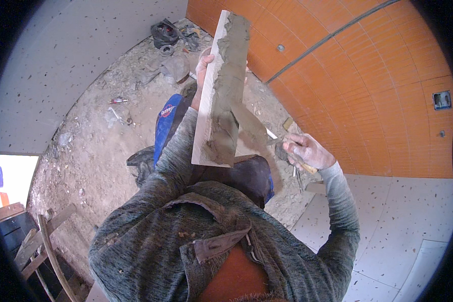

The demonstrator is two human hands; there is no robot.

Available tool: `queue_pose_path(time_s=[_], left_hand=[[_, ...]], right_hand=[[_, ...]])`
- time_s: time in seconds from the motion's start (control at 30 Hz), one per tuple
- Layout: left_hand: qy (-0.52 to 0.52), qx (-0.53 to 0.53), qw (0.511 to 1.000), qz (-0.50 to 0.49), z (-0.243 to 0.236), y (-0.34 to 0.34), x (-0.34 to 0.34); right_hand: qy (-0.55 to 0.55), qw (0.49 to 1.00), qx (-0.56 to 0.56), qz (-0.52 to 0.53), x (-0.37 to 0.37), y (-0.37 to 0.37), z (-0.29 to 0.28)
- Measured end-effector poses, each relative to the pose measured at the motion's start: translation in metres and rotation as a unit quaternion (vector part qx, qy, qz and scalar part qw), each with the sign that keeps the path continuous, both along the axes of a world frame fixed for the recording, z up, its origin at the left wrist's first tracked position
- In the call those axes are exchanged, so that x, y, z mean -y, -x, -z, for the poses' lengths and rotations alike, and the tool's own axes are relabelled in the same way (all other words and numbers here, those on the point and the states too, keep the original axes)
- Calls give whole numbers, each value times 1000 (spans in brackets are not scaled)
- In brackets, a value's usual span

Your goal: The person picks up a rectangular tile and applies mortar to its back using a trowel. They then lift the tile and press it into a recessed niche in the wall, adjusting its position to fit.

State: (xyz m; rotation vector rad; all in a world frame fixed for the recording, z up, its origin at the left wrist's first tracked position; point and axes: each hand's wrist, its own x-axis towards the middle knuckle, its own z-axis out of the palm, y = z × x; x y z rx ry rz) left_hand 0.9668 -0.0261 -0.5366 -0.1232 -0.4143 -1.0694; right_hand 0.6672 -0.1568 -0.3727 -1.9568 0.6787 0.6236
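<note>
A long, narrow pale tile strip [209,113] is held up in front of me. My left hand [203,75] grips it by its left side, fingers partly hidden behind it. Wet grey mortar [231,65] covers most of its upper face, leaving a bare band along the left edge. To the right, my right hand [309,152] is closed round the wooden handle of a trowel [249,124]. The trowel's mortar-smeared blade points up and left, with its tip against the mortar near the strip's middle.
Orange ribbed panels [347,95] with a socket box [442,100] line the right. A speckled pale wall [85,55] rises on the left. Rubble and dust cover the floor [95,151]; dark bags [164,32] lie at the far end. Wooden pieces [48,241] stand at lower left.
</note>
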Motion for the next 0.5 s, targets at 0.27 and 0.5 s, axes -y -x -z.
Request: queue_pose_path(time_s=[0.27, 0.5], left_hand=[[37, 11, 999, 34, 10, 0, 12], [-51, -60, 996, 29, -8, 8, -1]], right_hand=[[295, 906, 260, -157, 14, 13, 12], [291, 893, 293, -180, 16, -41, -12]])
